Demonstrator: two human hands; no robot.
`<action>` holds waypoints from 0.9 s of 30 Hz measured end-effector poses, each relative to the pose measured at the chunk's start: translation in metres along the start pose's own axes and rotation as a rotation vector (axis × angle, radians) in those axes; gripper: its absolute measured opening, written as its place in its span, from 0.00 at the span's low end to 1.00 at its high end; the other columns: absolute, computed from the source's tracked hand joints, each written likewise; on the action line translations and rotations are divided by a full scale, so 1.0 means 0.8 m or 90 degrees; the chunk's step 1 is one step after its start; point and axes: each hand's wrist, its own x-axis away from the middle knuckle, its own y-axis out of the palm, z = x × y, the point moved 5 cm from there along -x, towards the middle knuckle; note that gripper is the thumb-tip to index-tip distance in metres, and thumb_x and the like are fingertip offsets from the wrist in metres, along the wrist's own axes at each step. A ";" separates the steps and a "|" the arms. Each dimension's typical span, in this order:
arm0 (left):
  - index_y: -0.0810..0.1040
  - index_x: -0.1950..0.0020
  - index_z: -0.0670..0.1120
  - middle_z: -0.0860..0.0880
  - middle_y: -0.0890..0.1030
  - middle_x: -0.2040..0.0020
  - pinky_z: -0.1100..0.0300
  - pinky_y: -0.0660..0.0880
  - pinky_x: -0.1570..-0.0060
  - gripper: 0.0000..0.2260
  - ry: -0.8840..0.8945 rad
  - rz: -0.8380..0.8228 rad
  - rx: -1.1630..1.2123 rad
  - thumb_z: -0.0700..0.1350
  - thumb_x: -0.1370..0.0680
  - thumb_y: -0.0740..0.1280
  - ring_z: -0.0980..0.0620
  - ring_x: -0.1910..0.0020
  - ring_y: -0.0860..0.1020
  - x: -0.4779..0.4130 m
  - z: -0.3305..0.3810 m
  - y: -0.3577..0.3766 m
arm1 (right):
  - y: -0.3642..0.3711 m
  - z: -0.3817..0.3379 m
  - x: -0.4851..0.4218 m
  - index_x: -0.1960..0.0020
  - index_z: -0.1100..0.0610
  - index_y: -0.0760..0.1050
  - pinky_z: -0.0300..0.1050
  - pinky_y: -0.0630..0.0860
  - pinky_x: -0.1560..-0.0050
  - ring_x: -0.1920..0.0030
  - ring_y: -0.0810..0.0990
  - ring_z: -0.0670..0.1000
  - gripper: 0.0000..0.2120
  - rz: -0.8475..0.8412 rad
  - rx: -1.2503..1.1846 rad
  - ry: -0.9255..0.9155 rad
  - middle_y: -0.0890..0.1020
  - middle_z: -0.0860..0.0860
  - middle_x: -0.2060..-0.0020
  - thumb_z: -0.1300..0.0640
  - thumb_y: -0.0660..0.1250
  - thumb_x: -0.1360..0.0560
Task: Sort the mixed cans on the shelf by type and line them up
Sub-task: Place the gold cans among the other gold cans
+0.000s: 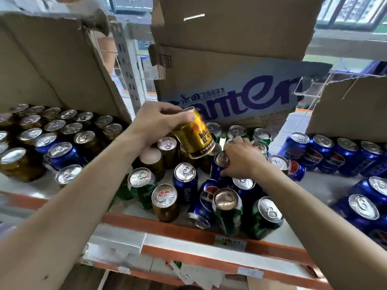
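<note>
Shelf point(146, 221) crammed with mixed cans point(185, 178), left hand point(155, 122) gripping tilted gold can point(195, 137) above them, right hand point(240, 160) clamped round blue can point(216, 169)

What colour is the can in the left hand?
The can is gold, seen best in head view.

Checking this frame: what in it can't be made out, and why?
Head view only:
Blue aluminium can gripped by the right hand: label hidden by the fingers.
White paper tag on the orange shelf rail: writing blurred.
Blue cans at the right edge: cut off by the frame.
Gold cans at far left: labels in shadow.
</note>
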 end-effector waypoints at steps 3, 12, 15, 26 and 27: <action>0.86 0.52 0.48 0.46 0.84 0.50 0.55 0.81 0.59 0.08 -0.029 -0.007 0.092 0.50 0.28 0.76 0.47 0.51 0.82 0.000 -0.009 -0.008 | 0.000 0.002 0.000 0.42 0.55 0.73 0.53 0.71 0.42 0.35 0.65 0.56 0.28 0.039 -0.041 -0.005 0.64 0.54 0.36 0.39 0.75 0.32; 0.87 0.62 0.50 0.49 0.83 0.59 0.53 0.80 0.60 0.03 -0.024 0.037 0.226 0.47 0.28 0.76 0.48 0.53 0.80 -0.002 -0.017 -0.030 | -0.034 0.035 0.026 0.46 0.53 0.72 0.54 0.78 0.47 0.50 0.80 0.51 0.21 0.183 -0.515 0.056 0.81 0.50 0.50 0.46 0.77 0.32; 0.86 0.65 0.49 0.53 0.81 0.67 0.54 0.79 0.61 0.09 -0.038 0.013 0.289 0.46 0.25 0.73 0.49 0.59 0.79 -0.006 -0.012 -0.021 | -0.071 0.055 0.045 0.47 0.53 0.73 0.59 0.81 0.47 0.51 0.84 0.56 0.19 0.238 -0.719 0.074 0.83 0.54 0.52 0.48 0.77 0.32; 0.84 0.58 0.46 0.54 0.81 0.67 0.51 0.80 0.56 0.06 -0.004 -0.177 0.277 0.46 0.23 0.70 0.50 0.61 0.81 -0.011 0.030 0.102 | -0.095 0.114 0.150 0.47 0.55 0.79 0.48 0.82 0.52 0.54 0.85 0.51 0.15 0.352 -0.773 0.159 0.86 0.51 0.56 0.53 0.77 0.30; 0.84 0.58 0.46 0.54 0.82 0.67 0.50 0.81 0.55 0.06 -0.002 -0.196 0.269 0.46 0.24 0.70 0.51 0.62 0.81 -0.012 0.032 0.118 | -0.092 0.123 0.160 0.47 0.55 0.79 0.46 0.81 0.53 0.55 0.84 0.50 0.14 0.362 -0.782 0.174 0.85 0.50 0.57 0.55 0.77 0.30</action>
